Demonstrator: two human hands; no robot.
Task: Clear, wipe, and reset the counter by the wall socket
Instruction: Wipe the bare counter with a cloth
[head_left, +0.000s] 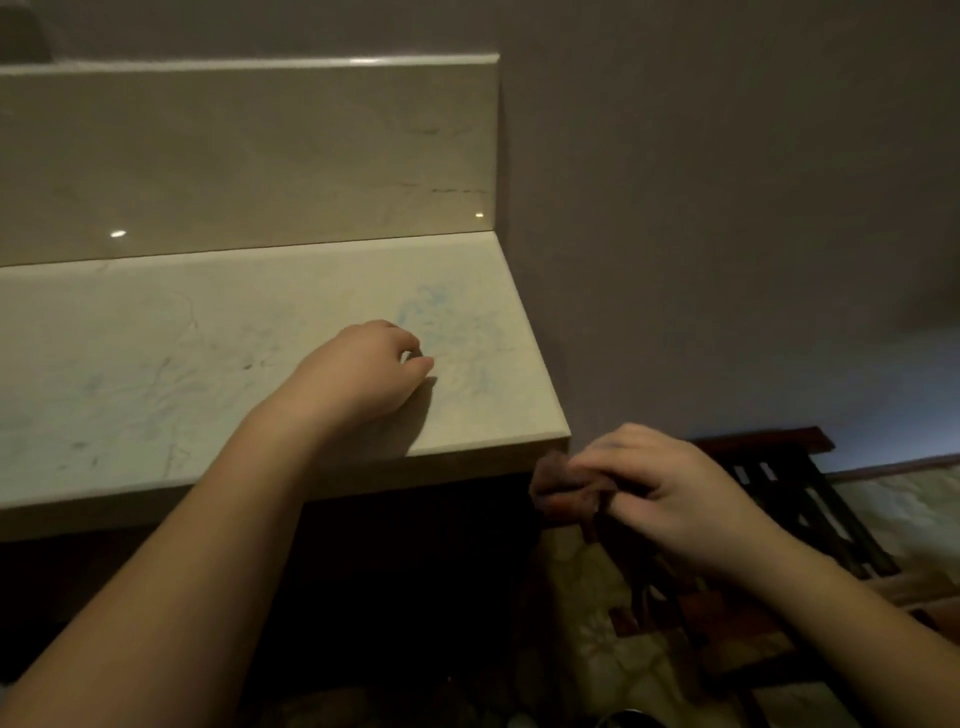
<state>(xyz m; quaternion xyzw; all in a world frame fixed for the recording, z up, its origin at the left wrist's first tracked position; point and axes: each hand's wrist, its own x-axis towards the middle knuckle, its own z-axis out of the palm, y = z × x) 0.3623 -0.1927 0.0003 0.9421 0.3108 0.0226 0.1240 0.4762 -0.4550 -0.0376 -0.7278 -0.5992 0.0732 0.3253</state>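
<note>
The cream stone counter (156, 364) runs from the left to a corner at the wall; faint blue smears and thin dark scribbles mark its top. My left hand (363, 371) rests on it near the right end, fingers curled into a loose fist; I cannot make out anything in it. My right hand (670, 488) hangs off the counter's right front corner, below its edge, closed on a crumpled brown cloth (558, 491). No wall socket shows in this view.
A glossy stone backsplash (249, 161) stands behind the counter. A plain wall (727, 208) closes the right side. A dark wooden slatted rack (789, 488) stands on the patterned floor, low and right of the counter.
</note>
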